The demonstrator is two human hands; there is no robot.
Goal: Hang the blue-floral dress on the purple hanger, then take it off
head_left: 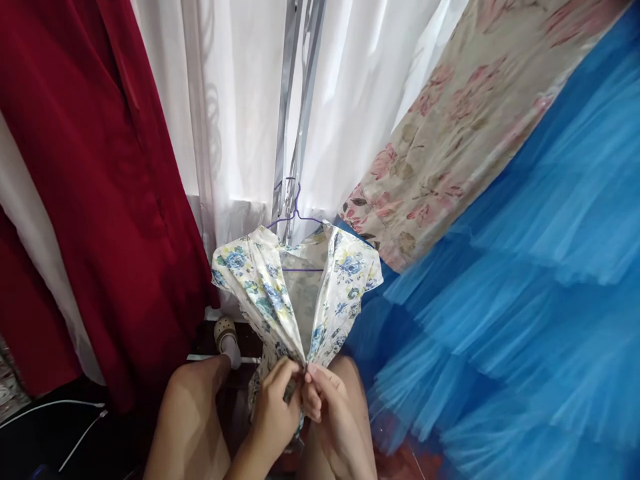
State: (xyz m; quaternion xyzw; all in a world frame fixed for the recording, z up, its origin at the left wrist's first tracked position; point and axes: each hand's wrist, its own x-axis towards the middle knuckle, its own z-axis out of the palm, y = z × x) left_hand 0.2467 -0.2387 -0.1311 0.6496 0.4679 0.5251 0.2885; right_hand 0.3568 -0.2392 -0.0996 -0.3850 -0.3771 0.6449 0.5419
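Observation:
A white dress with blue and green flowers [270, 293] hangs on a thin purple wire hanger [297, 208] in front of me. Its front gapes in a V from the neck down to my fingers. My left hand [277, 400] pinches the left front edge at the bottom of the V. Right beside it, my right hand [325, 400] is closed on the other edge, thumb and fingertips pressed together. The two hands touch or nearly touch. Whatever small fastening lies between the fingertips is hidden. The lower part of the garment falls behind my hands, between my knees.
Long red cloth [115, 200] hangs at the left, and a white curtain [240, 120] behind a metal stand [295, 100]. To the right are a beige floral garment [425, 173] and a blue tulle skirt [525, 320]. White cables [83, 440] lie at lower left. My foot wears a clog [225, 330].

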